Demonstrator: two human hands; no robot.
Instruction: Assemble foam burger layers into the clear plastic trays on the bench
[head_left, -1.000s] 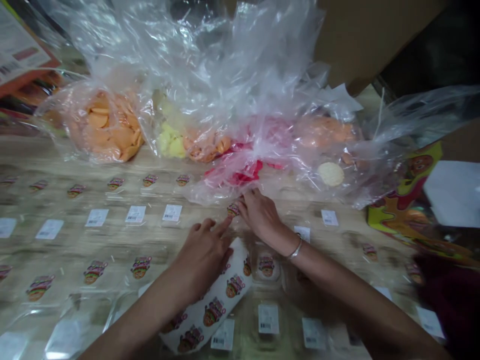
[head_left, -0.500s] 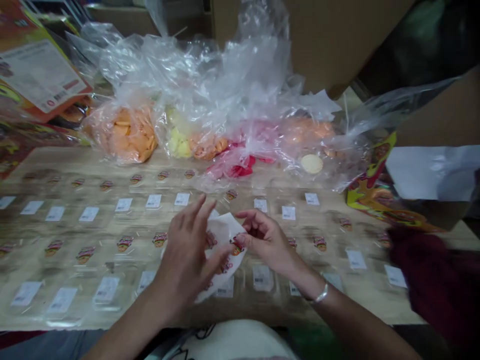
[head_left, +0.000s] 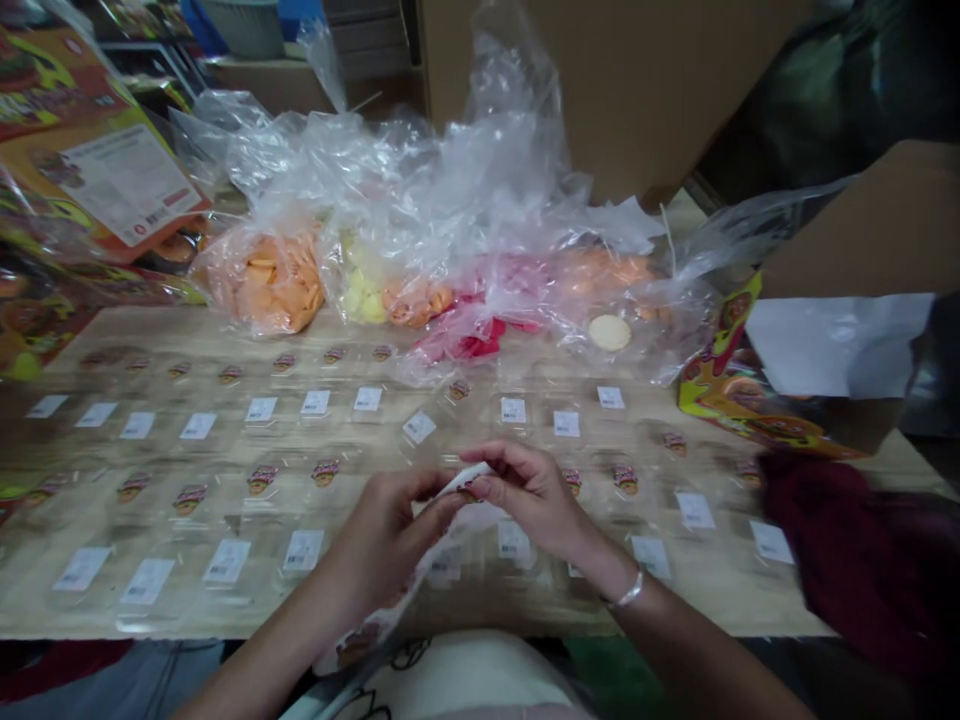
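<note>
My left hand [head_left: 390, 530] is closed on a white sticker sheet [head_left: 460, 480], thumb and fingers pinching its bent upper edge. My right hand [head_left: 544, 500], a silver bracelet on its wrist, pinches the same edge from the other side. A bit of a printed sticker shows between the fingertips; whether it has come off the backing I cannot tell. The rest of the sheet hangs below my left hand, partly hidden. Around both hands lie rows of clear plastic containers, some bearing white barcode labels [head_left: 304, 550], others colourful burger stickers [head_left: 262, 480].
Along the back sit clear bags of orange pieces [head_left: 274, 285], yellow pieces [head_left: 365, 295] and pink pieces [head_left: 480, 340]. Printed boxes [head_left: 97, 150] stand at the left. An open carton [head_left: 787, 410] and dark red cloth [head_left: 832, 540] are at the right.
The sheet was spread flat with several stickers showing; now its top edge is bent over between my hands. My left fingers have closed from a spread pose. The view has shifted slightly.
</note>
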